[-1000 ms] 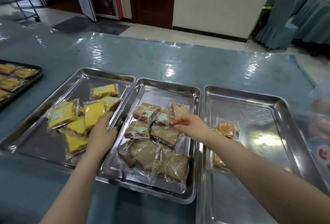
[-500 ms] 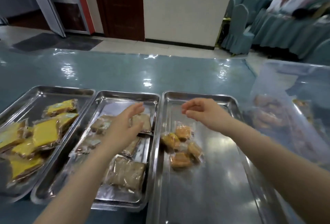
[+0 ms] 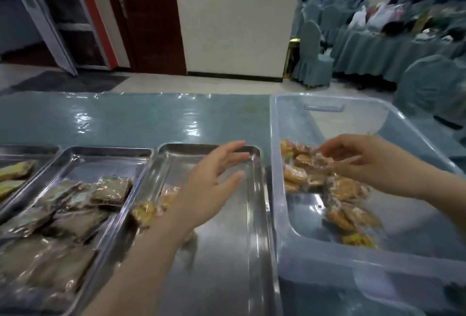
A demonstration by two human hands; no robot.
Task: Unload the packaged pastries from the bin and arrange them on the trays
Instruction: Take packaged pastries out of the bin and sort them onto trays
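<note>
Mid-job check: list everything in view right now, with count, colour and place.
Clear plastic bin: one, translucent, right of the trays.
Orange packaged pastries: a loose pile, uncountable, inside the bin.
Steel trays: three partly visible, silver, side by side on the table.
Brown packaged pastries: several, middle tray.
Yellow packaged pastries: two visible, leftmost tray.
Orange packets: few, blurred, rightmost tray.
Blue-green table: one.
Covered chairs: several, teal, background.
Left hand: open, over rightmost tray.
Right hand: in bin, fingers at the pile.
</note>
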